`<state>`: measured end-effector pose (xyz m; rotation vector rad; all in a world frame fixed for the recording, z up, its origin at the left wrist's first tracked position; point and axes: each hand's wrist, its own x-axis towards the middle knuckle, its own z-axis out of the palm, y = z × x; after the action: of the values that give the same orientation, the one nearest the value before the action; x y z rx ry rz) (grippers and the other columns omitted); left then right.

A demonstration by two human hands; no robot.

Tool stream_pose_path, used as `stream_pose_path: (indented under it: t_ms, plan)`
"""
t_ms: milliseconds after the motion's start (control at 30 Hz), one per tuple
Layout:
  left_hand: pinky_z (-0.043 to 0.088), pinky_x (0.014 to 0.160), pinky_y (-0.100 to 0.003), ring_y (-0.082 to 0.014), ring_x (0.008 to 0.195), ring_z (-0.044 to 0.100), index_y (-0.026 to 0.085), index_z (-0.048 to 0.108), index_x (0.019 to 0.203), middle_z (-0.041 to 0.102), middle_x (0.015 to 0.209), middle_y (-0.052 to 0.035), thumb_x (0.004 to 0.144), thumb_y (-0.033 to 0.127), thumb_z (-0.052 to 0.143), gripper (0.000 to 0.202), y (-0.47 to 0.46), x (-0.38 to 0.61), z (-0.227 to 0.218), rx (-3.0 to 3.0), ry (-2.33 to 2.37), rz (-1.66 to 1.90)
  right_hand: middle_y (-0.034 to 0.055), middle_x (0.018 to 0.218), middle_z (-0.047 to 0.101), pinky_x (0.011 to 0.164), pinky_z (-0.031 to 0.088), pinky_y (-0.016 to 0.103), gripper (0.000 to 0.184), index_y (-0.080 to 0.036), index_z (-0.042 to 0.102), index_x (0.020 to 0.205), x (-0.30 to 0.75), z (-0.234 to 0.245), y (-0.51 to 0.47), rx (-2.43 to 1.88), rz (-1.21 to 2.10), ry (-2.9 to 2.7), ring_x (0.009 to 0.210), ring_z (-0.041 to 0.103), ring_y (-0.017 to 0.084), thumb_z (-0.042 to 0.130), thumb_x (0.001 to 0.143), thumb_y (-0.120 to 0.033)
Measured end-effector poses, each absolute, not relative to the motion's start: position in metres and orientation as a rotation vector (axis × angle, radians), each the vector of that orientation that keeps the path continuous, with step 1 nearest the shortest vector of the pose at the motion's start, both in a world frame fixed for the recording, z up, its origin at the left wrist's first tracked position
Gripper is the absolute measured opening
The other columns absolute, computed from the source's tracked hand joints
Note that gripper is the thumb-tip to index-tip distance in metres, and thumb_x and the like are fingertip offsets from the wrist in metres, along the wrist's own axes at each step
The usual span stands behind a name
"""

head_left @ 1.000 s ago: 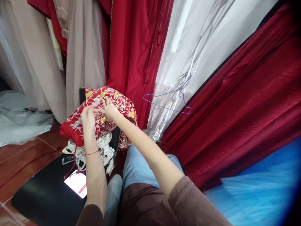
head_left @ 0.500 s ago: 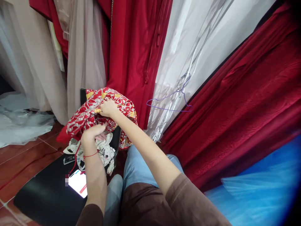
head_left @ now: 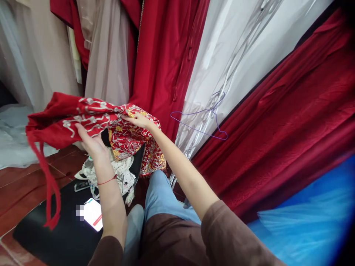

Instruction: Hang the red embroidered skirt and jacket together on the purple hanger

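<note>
A red garment (head_left: 95,115) with silver and gold embroidery stretches across the seat end of a black chair, its plain red end raised at the left. From that end a red tie (head_left: 49,192) dangles over the seat. My left hand (head_left: 94,146) supports the raised part, thumb against the cloth and the fingers mostly hidden behind it. Farther right, my right hand (head_left: 140,120) grips the embroidered folds, fingers pointing left. More of the garment hangs down beside my knee.
On the black chair (head_left: 33,236) lie a lit phone (head_left: 93,214), a dark phone-like device (head_left: 81,186) and a white spotted cloth bundle (head_left: 124,171). A purple hanger (head_left: 198,111) hangs at a white rack. Dark red drapes (head_left: 277,103) and blue tulle (head_left: 299,221) fill the right.
My left hand has moved left and up, lifting the garment's plain end outward. The red tie now hangs free. My right hand has shifted slightly right and up along the cloth.
</note>
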<state>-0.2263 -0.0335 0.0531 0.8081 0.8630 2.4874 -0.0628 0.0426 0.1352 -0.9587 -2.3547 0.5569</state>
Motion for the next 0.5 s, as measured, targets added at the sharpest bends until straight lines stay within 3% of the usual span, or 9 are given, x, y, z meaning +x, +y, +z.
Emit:
stream_pose_path:
  t_ms: [100,167,300,400,500]
  plan:
    - [0.048,0.107,-0.047,-0.0241,0.134,0.053,0.021,0.058,0.129,0.062,0.137,-0.0055,0.096,0.054,0.037,0.05,-0.026,-0.228,0.048,0.746,0.835,2.522,0.0003,0.105,0.075,0.096,0.046,0.026,0.029,-0.016,0.075,0.109,-0.045,0.15,0.032,-0.859,0.406,-2.333,0.104,0.065,0.017,0.057,0.092,-0.031]
    - [0.049,0.107,-0.048,-0.0258,0.132,0.055,0.021,0.061,0.123,0.066,0.131,-0.0059,0.093,0.053,0.046,0.047,-0.025,-0.216,0.048,0.699,0.823,2.571,0.003,0.115,0.073,0.1,0.045,0.028,0.031,-0.015,0.073,0.114,-0.029,0.159,0.025,-0.872,0.279,-2.215,0.111,0.064,0.018,0.054,0.091,-0.023]
    - [0.051,0.105,-0.046,-0.0265,0.128,0.058,0.022,0.06,0.125,0.065,0.131,-0.0101,0.087,0.051,0.051,0.048,-0.033,-0.171,0.057,0.753,0.768,2.517,0.0049,0.121,0.072,0.102,0.045,0.032,0.037,-0.016,0.072,0.115,0.018,0.163,0.003,-0.837,0.251,-2.024,0.115,0.063,0.021,0.05,0.087,-0.022]
    - [0.05,0.106,-0.039,-0.0247,0.127,0.059,0.023,0.061,0.123,0.065,0.13,-0.0087,0.08,0.044,0.058,0.049,-0.044,-0.146,0.062,0.826,0.757,2.398,0.0044,0.106,0.076,0.095,0.048,0.034,0.033,-0.017,0.076,0.102,0.067,0.146,-0.023,-0.847,0.396,-2.003,0.105,0.066,0.024,0.054,0.085,-0.035]
    - [0.052,0.103,-0.036,-0.0252,0.122,0.062,0.021,0.065,0.115,0.069,0.122,-0.0073,0.073,0.037,0.066,0.045,-0.054,-0.136,0.062,0.849,0.849,2.3,0.0005,0.073,0.072,0.078,0.051,0.03,0.02,-0.019,0.075,0.077,0.116,0.113,-0.059,-1.038,0.656,-2.039,0.079,0.066,0.021,0.066,0.077,-0.037]
